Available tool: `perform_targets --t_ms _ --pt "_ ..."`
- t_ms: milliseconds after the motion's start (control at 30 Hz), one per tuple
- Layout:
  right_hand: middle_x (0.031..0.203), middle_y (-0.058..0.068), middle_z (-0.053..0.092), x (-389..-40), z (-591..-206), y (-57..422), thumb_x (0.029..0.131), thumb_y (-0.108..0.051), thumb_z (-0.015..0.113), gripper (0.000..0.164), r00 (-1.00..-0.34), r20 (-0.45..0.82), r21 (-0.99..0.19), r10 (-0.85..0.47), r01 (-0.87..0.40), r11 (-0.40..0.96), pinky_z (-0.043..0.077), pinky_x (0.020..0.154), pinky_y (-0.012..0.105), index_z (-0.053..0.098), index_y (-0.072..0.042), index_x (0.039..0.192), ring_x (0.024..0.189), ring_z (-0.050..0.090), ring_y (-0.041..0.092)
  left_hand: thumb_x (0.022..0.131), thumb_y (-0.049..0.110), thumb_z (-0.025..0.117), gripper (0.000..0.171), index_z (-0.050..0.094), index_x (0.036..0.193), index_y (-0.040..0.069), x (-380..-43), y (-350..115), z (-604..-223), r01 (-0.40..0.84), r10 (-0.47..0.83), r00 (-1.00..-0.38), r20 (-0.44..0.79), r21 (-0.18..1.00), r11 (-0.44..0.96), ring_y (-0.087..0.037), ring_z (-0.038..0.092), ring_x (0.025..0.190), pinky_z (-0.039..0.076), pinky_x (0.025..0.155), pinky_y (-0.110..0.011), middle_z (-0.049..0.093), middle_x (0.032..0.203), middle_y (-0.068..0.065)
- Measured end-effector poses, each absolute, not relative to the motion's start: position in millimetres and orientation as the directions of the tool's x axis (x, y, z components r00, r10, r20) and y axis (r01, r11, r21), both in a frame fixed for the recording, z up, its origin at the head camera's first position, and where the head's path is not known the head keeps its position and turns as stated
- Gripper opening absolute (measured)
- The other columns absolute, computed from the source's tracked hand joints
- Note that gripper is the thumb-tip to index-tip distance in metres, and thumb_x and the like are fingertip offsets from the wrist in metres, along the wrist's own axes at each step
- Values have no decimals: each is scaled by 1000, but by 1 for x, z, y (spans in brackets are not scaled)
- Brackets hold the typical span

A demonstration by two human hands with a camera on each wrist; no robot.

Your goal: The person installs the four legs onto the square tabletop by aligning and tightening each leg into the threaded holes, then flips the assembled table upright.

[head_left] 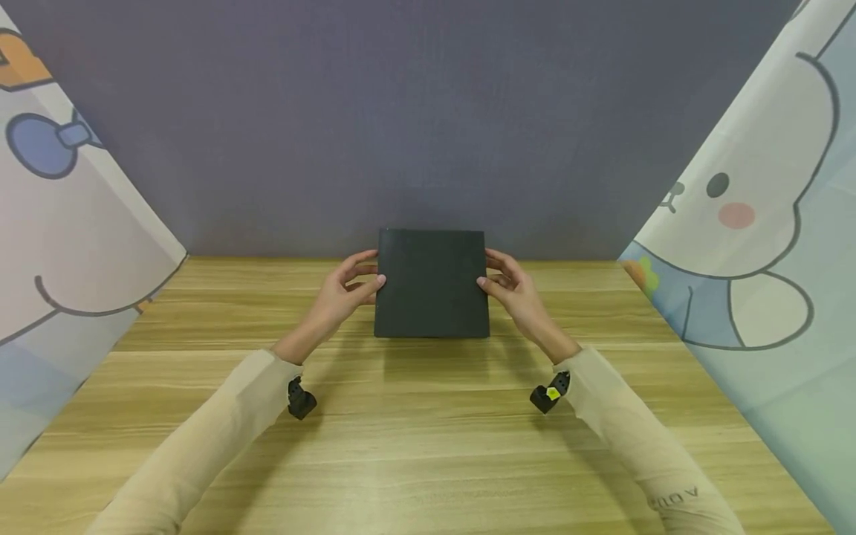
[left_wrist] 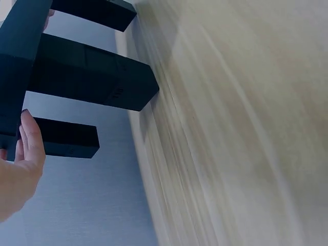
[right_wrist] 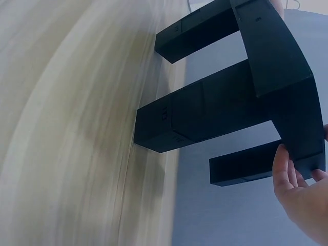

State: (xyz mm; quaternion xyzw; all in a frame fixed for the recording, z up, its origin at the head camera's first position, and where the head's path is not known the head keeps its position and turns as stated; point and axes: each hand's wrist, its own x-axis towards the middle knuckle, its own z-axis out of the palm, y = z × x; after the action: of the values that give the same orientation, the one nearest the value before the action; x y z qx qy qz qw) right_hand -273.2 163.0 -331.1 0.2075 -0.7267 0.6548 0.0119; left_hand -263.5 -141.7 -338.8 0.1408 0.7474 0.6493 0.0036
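Note:
A small black square-topped stool or table [head_left: 431,284] with thick legs is held between both hands. From above only its flat top shows. My left hand [head_left: 341,293] grips its left side, thumb at the top's edge and fingers along the side. On the right side, my right hand [head_left: 515,292] holds it the same way. In the left wrist view, three legs [left_wrist: 92,72] point toward the tabletop; the fourth is hidden. The right wrist view also has three legs [right_wrist: 200,110], and the farthest leg's end stands against the backdrop, short of the wood.
The wood-grain tabletop [head_left: 428,446] spreads under the arms. A plain grey panel [head_left: 428,126] rises behind its back edge. Cartoon-printed sheets [head_left: 87,223] flank it on the left and right. A small black device hangs at each wrist.

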Motion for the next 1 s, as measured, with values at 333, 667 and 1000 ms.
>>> perform_targets --t_ms 333,667,1000 --pt "128 12 45 -283 -330 163 90 -4 56 53 -931 247 -962 -271 -268 46 49 80 20 37 -8 139 97 56 9 88 24 62 53 41 137 22 -266 -139 -337 162 195 -969 149 985 53 -18 57 96 54 74 -30 47 126 -11" --pt "121 7 48 -289 -329 159 90 -6 55 51 -951 184 -980 -249 -197 29 48 76 20 38 -9 139 94 56 8 89 22 61 53 41 137 18 -272 -139 -334 111 195 -976 99 993 51 -12 59 92 54 76 -34 45 128 -13" --pt "123 7 44 -288 -335 157 92 -10 54 50 -969 72 -997 -238 -69 -21 46 74 18 38 -7 139 101 52 9 89 28 60 52 42 137 18 -274 -139 -341 27 169 -985 16 998 61 -11 58 86 53 74 -26 49 122 -12"
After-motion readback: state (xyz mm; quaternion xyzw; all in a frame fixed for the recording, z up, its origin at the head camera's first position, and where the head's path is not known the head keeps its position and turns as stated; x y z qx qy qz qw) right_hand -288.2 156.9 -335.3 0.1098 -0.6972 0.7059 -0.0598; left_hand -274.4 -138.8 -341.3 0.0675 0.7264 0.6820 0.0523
